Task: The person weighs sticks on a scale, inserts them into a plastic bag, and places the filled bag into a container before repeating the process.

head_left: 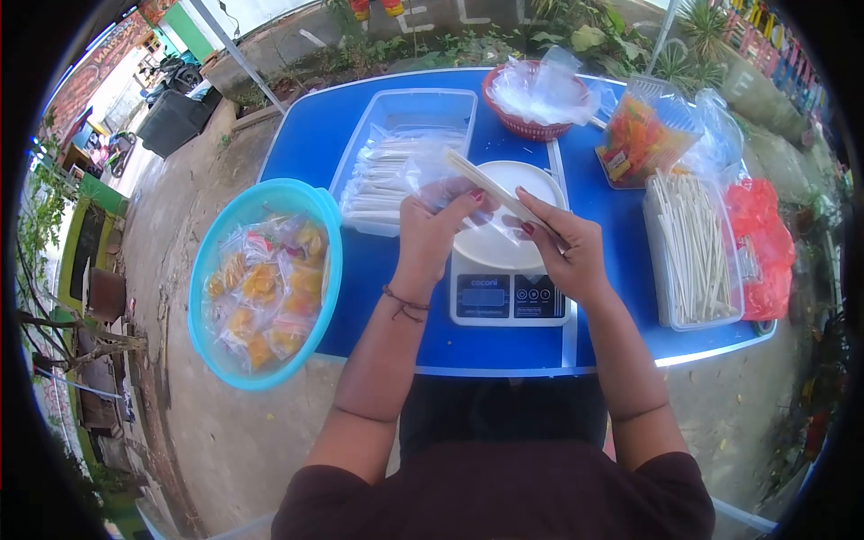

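Centre frame: left hand (pixel 430 225) grip clamped on clear bag (pixel 423 175); right hand (pixel 565 247) grip clamped on stick (pixel 490 189), above scale (pixel 509 292).

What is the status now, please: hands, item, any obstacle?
Left hand and right hand both pinch a clear bag with a white stick. Held above the scale. Nothing in the way.

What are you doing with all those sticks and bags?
A person at a blue table holds a clear bag in the left hand and a white stick in the right hand, above a scale. A blue bowl of packed snacks sits at the left, a tub of sticks at the right.
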A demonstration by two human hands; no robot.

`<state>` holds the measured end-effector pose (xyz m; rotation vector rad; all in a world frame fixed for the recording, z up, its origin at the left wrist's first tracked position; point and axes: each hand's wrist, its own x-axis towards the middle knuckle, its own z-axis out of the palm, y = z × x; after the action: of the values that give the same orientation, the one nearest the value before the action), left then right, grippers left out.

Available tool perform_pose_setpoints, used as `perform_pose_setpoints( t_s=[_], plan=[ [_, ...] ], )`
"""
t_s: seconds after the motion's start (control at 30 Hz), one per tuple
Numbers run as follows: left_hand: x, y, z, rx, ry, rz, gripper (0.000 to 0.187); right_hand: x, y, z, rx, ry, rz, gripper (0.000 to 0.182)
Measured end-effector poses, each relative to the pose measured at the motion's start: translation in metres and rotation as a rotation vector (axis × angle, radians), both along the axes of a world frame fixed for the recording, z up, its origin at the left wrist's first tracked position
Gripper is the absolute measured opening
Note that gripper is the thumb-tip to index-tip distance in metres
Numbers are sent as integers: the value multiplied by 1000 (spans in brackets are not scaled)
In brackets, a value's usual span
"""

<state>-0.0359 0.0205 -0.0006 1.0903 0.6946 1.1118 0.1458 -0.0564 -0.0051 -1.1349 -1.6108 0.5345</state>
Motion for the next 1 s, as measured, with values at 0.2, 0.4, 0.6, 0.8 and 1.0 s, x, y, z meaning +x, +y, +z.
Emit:
perform_pose_setpoints(
  t_s=[0.2, 0.4, 0.6, 0.8, 1.0],
  plan=[
    [1, -2, 2, -38, -123, 32, 22, -8, -1, 6, 232, -254, -93, 45],
    [-2, -4, 10, -54, -168, 29, 26, -6, 0, 4, 320, -438, -123, 45],
    [0, -6, 14, -100, -325, 49, 30, -5, -1, 3, 343, -646, -193, 48],
    [-1, -6, 13, 73, -14, 63, 30, -3, 4, -1, 409, -620, -207, 47],
    [1, -5, 12, 79, -117, 92, 29, -4, -4, 6, 48, -87, -50, 32]
  ],
)
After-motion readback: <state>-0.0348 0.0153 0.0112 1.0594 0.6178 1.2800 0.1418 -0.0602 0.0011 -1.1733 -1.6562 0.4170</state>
